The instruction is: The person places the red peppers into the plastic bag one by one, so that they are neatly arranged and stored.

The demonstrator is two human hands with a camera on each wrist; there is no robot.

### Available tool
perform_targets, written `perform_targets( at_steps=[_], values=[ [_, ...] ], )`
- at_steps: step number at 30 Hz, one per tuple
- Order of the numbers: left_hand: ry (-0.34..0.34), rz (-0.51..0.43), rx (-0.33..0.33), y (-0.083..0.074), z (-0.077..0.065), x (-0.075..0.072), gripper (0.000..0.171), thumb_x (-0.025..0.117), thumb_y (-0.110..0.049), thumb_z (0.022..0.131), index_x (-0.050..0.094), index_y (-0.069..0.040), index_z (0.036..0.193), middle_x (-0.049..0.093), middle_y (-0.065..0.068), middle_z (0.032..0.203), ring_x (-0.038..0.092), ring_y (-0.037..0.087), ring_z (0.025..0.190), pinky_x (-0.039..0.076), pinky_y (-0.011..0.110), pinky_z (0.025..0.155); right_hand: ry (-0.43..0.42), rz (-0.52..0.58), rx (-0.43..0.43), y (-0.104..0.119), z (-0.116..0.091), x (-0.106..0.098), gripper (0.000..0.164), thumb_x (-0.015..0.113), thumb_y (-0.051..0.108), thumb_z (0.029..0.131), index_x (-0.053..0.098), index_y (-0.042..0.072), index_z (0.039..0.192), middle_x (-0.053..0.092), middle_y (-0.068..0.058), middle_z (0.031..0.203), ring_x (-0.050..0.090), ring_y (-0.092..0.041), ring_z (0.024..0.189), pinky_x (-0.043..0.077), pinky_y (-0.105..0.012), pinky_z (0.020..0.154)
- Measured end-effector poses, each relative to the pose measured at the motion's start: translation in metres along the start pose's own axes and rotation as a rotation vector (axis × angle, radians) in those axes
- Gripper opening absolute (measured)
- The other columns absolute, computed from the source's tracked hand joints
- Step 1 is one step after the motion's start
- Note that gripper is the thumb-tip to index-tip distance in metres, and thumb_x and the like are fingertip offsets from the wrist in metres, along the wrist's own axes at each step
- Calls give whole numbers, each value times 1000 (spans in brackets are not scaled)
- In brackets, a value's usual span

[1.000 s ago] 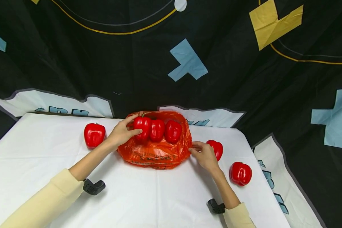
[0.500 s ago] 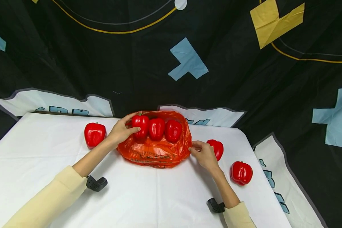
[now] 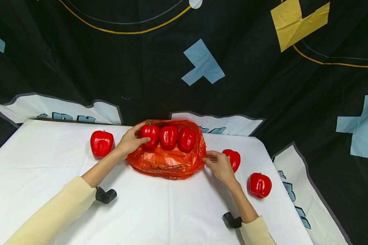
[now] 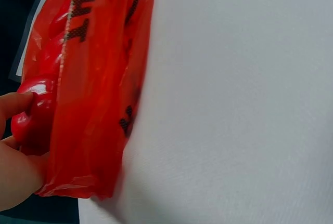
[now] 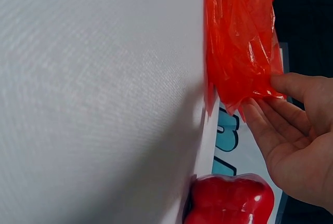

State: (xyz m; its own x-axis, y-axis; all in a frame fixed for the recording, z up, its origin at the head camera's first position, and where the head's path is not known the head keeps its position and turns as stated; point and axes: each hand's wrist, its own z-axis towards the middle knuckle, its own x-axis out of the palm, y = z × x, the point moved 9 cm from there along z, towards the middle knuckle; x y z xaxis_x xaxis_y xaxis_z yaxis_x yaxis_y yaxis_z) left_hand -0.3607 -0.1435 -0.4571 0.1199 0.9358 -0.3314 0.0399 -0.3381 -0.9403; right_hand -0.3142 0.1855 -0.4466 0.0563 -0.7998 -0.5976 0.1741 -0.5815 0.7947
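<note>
A red plastic bag point(image 3: 165, 166) lies with its mouth spread wide near the table's far edge, and three red bell peppers sit in a row in it. My left hand point(image 3: 130, 140) grips the leftmost bell pepper point(image 3: 150, 136), thumb on its front, other fingers behind. The middle pepper point(image 3: 169, 137) and the right one point(image 3: 186, 140) stand beside it. At the bag's right edge, my right hand point(image 3: 221, 167) pinches the plastic between thumb and fingers, as the right wrist view shows up close on the bag point(image 5: 244, 52).
One bell pepper point(image 3: 102, 144) stands left of the bag on the white tablecloth point(image 3: 141, 211). To the right are another pepper point(image 3: 233, 160), partly behind my right hand, and one point(image 3: 259, 185) nearer the table's right edge. A black patterned curtain point(image 3: 135, 75) hangs behind.
My left hand and its bell pepper have shifted slightly left and up inside the bag. The right hand keeps its pinch on the bag's edge, hardly moving.
</note>
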Motion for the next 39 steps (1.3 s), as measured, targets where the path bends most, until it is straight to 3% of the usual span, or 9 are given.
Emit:
perform_targets(
  at_steps=[18, 25, 39],
  values=[
    [-43, -6, 12, 8, 8, 7, 71, 63, -7, 96, 26, -3, 156, 35, 27, 151, 42, 44, 133, 38, 51, 110, -2, 14, 4, -3, 1, 1, 25, 72, 6, 91, 71, -1, 115, 73, -11, 104, 70, -26, 96, 59, -35, 79],
    [-57, -34, -19, 11, 10, 6, 67, 64, -8, 97, 26, 0, 152, 37, 29, 150, 41, 43, 134, 39, 50, 109, -4, 16, 16, -3, 0, 0, 26, 72, 6, 91, 71, -1, 116, 73, -11, 104, 70, -26, 97, 59, -35, 80],
    [-65, 1, -1, 5, 6, 2, 70, 62, -9, 98, 24, 1, 155, 35, 29, 152, 42, 43, 134, 39, 49, 109, -4, 6, 3, -1, 1, 1, 26, 72, 7, 91, 71, -2, 116, 73, -12, 105, 70, -27, 97, 59, -36, 80]
  ],
)
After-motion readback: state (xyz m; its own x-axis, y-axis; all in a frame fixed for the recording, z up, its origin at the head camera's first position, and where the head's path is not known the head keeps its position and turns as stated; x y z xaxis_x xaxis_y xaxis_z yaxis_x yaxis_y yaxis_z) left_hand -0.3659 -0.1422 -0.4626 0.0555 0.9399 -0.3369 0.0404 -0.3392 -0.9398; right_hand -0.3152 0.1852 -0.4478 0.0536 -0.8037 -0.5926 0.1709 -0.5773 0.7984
